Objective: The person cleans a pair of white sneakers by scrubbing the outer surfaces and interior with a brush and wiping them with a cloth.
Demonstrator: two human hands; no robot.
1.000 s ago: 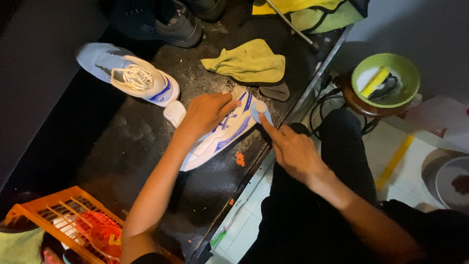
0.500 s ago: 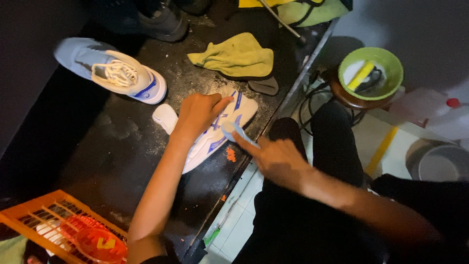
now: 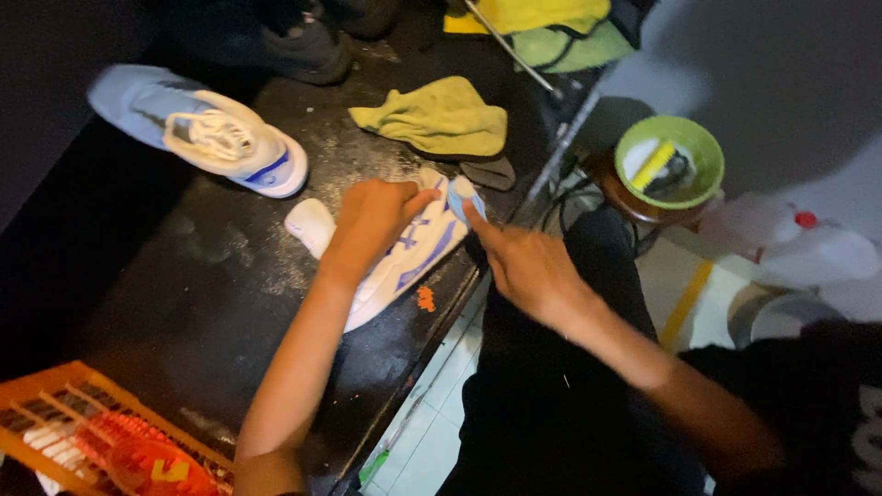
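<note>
White and blue, the sneaker [image 3: 404, 262] lay on its side near the front edge of the dark worktop [image 3: 184, 303]. My left hand [image 3: 372, 220] rested on top of it, the fingers curled down over its upper and pressing it flat. My right hand [image 3: 528, 266] reached in from the side, and its fingers [image 3: 478, 216] were pressed together against the toe end of the shoe, where something small and pale blue sat under the fingertips; I could not tell what it was. Just beside the sneaker, on the worktop edge, lay a small orange scrap [image 3: 425, 298]. The second sneaker [image 3: 197, 133] lay well apart, toward the far left, laces up. A yellow-green cloth [image 3: 432, 115] was crumpled beyond my hands, with a dark insole-shaped piece [image 3: 489, 172] beside it. Off the worktop to the right stood a green bowl [image 3: 703, 147]. An orange crate [image 3: 83, 432] sat at the near left corner.
</note>
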